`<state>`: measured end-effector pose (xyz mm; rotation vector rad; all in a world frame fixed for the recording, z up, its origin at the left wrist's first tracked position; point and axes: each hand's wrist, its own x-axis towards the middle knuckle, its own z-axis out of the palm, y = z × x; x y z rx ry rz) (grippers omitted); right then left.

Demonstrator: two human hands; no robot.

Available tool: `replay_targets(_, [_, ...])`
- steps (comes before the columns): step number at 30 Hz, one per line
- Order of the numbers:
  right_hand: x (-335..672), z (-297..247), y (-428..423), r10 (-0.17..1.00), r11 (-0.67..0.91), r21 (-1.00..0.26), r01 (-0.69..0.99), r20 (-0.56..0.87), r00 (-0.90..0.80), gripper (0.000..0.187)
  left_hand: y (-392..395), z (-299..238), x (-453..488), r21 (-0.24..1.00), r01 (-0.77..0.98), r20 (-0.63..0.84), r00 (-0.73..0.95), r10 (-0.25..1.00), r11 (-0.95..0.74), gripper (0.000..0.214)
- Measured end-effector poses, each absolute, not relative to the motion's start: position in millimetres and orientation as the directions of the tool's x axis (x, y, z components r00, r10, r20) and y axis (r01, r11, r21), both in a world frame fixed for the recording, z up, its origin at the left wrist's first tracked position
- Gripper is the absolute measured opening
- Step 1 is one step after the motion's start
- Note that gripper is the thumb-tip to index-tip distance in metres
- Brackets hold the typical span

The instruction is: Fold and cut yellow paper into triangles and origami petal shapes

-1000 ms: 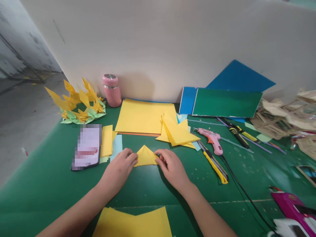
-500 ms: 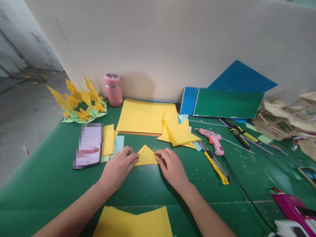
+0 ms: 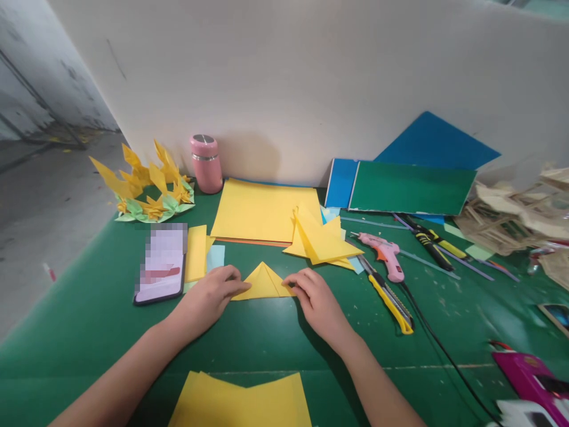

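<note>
A small yellow paper (image 3: 263, 283), folded into a triangle with its point away from me, lies on the green table (image 3: 249, 338). My left hand (image 3: 219, 296) pinches its left corner between thumb and fingers. At the right corner, my right hand (image 3: 317, 299) grips the paper in the same way. Crease lines run down from the tip. Behind my right hand rest several folded yellow paper pieces (image 3: 322, 240), and beyond the triangle lies a stack of yellow sheets (image 3: 262, 207). More yellow paper (image 3: 244, 403) sits at the near edge of view.
A phone (image 3: 162, 261), a pink flask (image 3: 207, 163) and a yellow paper crown (image 3: 151, 184) stand to the left. On the right are a pink glue gun (image 3: 384, 255) with its cord, a yellow cutter knife (image 3: 389, 299), pliers (image 3: 429, 243) and a magenta device (image 3: 528, 373).
Both hands have shifted slightly outward along the triangle's lower corners, so more of the paper shows between them. The whole view has moved a little; other things stay in place.
</note>
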<state>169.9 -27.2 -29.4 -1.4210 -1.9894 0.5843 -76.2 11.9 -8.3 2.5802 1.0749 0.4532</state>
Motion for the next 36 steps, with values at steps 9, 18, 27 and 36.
replay_targets(9, [172.0,-29.1,-31.7,0.835,0.541,-0.507,0.671,0.413,-0.362,0.034,9.1,2.6,-76.7,0.428,0.606,0.118,0.698,0.706,-0.671,0.039])
replay_targets(18, [158.8,-25.9,-36.8,0.785,0.618,-0.417,0.666,0.372,-0.496,0.038,7.7,-12.3,-71.3,0.46,0.601,0.219,0.636,0.74,-0.653,0.019])
replay_targets(27, [149.6,-21.6,-38.3,0.813,0.582,-0.339,0.739,0.241,-0.529,0.044,2.6,-15.8,-61.0,0.399,0.643,0.282,0.593,0.755,-0.654,0.018])
replay_targets(36, [154.4,-31.4,-30.9,0.91,0.35,-0.487,0.8,0.379,-0.167,0.031,1.6,-16.9,-61.9,0.414,0.587,0.317,0.623,0.715,-0.696,0.015])
